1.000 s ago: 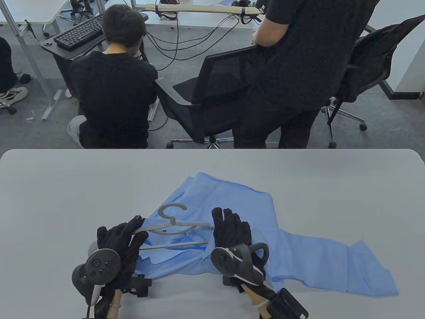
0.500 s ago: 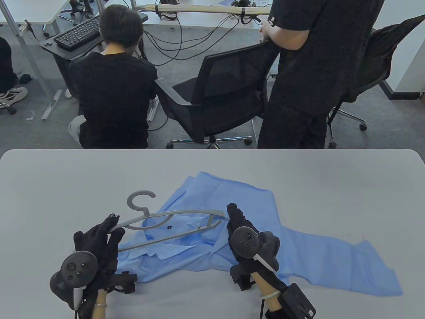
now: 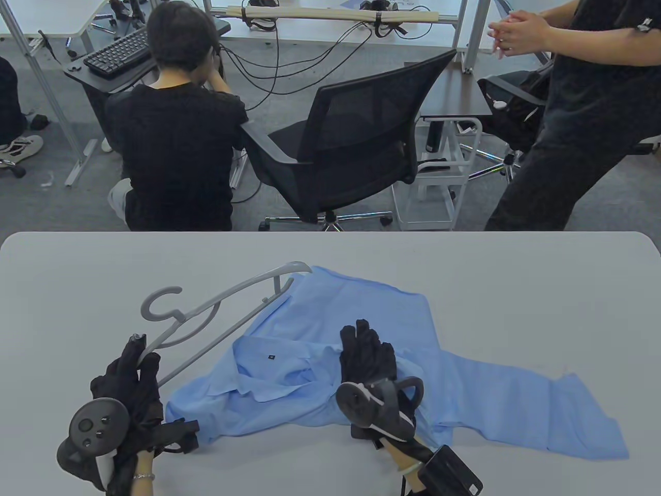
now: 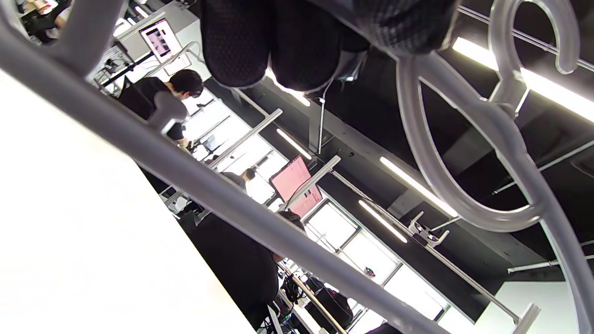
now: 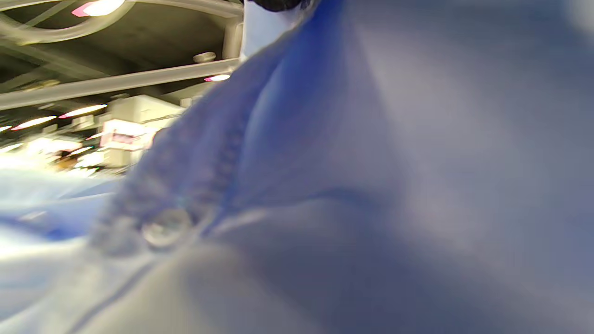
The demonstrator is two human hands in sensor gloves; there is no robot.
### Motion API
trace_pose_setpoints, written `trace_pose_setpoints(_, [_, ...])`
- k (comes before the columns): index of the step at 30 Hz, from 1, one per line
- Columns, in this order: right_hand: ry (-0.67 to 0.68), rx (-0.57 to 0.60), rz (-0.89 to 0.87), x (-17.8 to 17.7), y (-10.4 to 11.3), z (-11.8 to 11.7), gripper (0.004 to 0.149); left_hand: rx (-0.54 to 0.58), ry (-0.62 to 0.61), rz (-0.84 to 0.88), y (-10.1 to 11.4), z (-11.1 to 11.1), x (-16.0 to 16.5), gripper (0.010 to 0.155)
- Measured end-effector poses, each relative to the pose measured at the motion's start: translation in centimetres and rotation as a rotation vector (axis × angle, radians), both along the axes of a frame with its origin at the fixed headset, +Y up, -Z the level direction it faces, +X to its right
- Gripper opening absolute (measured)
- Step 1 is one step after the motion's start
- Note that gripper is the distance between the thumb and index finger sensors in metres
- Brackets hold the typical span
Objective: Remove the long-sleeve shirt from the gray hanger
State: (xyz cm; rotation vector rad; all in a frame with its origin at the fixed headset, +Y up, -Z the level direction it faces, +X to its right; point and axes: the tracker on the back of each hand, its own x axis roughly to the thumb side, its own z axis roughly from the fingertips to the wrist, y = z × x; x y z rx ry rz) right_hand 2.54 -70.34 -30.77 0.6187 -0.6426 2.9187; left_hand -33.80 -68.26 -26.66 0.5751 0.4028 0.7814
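The light blue long-sleeve shirt (image 3: 361,330) lies spread on the table, one sleeve reaching to the right. The gray hanger (image 3: 217,305) is outside the shirt, tilted above the table to the shirt's left, its far end by the shirt's top corner. My left hand (image 3: 135,374) grips the hanger's near end; the hanger bars (image 4: 222,195) and hook fill the left wrist view. My right hand (image 3: 367,354) rests flat on the shirt near the collar, fingers spread. The right wrist view shows only blurred blue fabric (image 5: 371,162) close up.
The pale table (image 3: 77,279) has bare surface to the left and behind the shirt. Beyond its far edge stand a black office chair (image 3: 351,150), a seated person (image 3: 175,134) and a standing person (image 3: 583,113).
My left hand has pulled the hanger left and away, fully out of the shirt. My right hand has settled flat on the shirt. The standing person has walked to the right.
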Motion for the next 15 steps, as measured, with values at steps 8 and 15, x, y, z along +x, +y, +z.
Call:
trace_pose_setpoints(8, [0.211,-0.064,0.218,-4.0,-3.0,2.1,0.05,0.015,-0.016,0.186,-0.7,0.1,-0.6,0.051])
trace_pose_setpoints(15, [0.264,-0.485,0.27,-4.3,-6.0,0.7,0.067,-0.024,-0.01,0.171,-0.8,0.2,-0.6,0.051])
